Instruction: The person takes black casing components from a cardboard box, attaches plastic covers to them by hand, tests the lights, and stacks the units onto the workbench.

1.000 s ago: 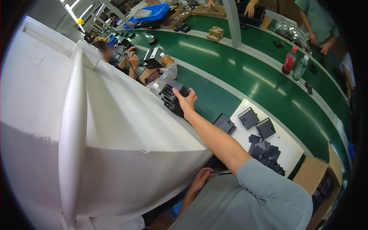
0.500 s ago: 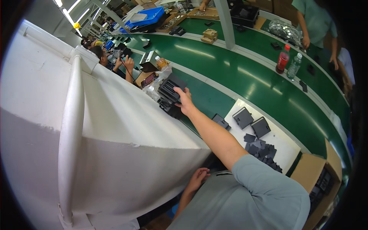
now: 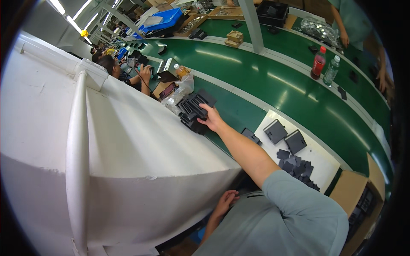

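My right arm reaches far out over the green belt, and my right hand [image 3: 210, 118] is closed on a black slotted plastic housing [image 3: 193, 105], thumb below and fingers on top. This housing is at a stack of similar black parts [image 3: 192, 123] beside the white wall. Low in the view, close to my body, my left hand [image 3: 226, 201] hangs with loosely bent fingers and nothing visible in it. On a white board [image 3: 326, 164] to the right of my right forearm lie two square black cases [image 3: 275, 131] and a heap of small flat black pieces [image 3: 297, 165].
A white wall [image 3: 141, 149] with a pipe [image 3: 79, 162] fills the left. Beyond my hand are a plastic bag [image 3: 184, 85], a phone [image 3: 168, 91] and a co-worker [image 3: 112, 66]. Across the belt [image 3: 239, 64] stand two bottles [image 3: 318, 63]. An open carton [image 3: 348, 194] is at lower right.
The view has shifted slightly. My right hand stays on the slotted housing, which now sits lower against the stack at a changed tilt. My left hand stays near my body.
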